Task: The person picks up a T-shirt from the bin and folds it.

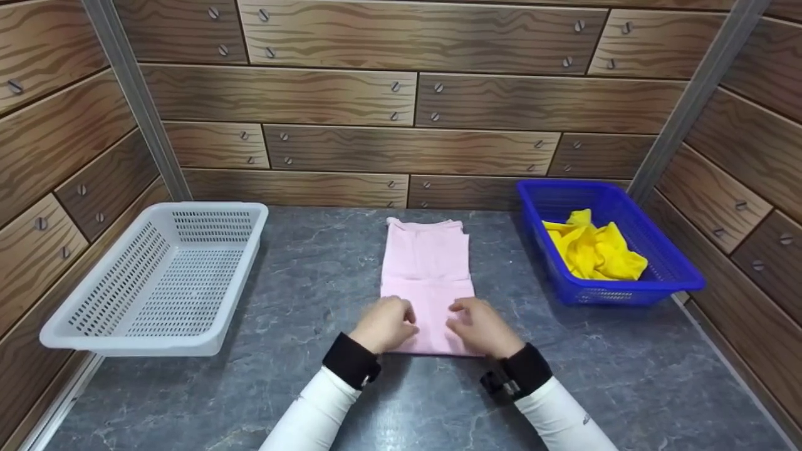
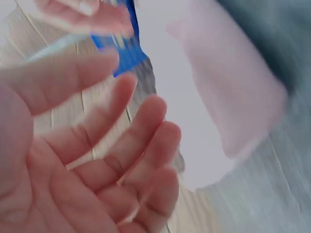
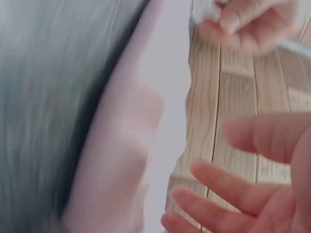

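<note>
A pink garment point(image 1: 426, 263), folded into a long rectangle, lies flat on the table with a crease across its middle. My left hand point(image 1: 386, 322) is over its near left side, fingers loosely bent and apart. Over the near right side is my right hand point(image 1: 479, 324), thumb and fingers also spread. Both wrist views show bare palms: the left hand point(image 2: 97, 160) and the right hand point(image 3: 248, 184) hold nothing, with the blurred pink cloth point(image 2: 233, 82) beyond the fingers. Whether the fingertips touch the cloth I cannot tell.
On the left stands a white perforated basket point(image 1: 241, 294) with nothing visible inside. A blue basket point(image 1: 626, 294) at the right holds a crumpled yellow cloth point(image 1: 592, 247). Wood-patterned walls point(image 1: 351, 94) enclose the dark marbled table point(image 1: 301, 282) at the back and sides.
</note>
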Action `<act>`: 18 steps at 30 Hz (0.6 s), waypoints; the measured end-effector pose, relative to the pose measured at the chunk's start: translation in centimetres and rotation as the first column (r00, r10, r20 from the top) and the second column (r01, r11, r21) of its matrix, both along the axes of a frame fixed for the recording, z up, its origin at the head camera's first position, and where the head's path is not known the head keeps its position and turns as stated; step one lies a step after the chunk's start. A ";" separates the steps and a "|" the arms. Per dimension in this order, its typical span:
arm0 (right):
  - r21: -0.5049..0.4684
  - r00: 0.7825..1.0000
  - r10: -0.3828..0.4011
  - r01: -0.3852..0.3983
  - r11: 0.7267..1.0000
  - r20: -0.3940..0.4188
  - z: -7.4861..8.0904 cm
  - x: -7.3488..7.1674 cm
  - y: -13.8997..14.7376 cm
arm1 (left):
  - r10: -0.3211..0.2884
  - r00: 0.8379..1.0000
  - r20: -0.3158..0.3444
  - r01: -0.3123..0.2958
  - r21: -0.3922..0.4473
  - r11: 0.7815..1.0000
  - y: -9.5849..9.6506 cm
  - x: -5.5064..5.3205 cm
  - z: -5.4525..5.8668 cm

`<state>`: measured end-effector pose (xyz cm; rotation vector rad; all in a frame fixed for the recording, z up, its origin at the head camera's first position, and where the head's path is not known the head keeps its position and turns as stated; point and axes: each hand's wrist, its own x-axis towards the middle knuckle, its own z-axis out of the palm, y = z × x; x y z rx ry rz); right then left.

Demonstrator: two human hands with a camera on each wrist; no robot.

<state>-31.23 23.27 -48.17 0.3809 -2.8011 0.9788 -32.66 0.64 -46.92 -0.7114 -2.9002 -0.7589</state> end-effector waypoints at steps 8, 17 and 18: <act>0.177 0.992 0.111 -0.098 0.979 -0.064 -1.0 0.8 -1.6 | -0.156 0.984 -0.085 0.132 -0.232 0.964 1.3 1.3 -1.3; 0.221 0.993 0.115 -0.113 0.969 0.002 -1.0 1.0 -1.6 | -0.158 0.959 -0.236 0.071 -0.339 0.938 1.7 1.9 -1.7; 0.221 0.993 0.117 -0.120 0.968 0.027 -1.0 1.1 -1.6 | -0.160 0.956 -0.246 0.068 -0.347 0.936 1.8 2.0 -1.6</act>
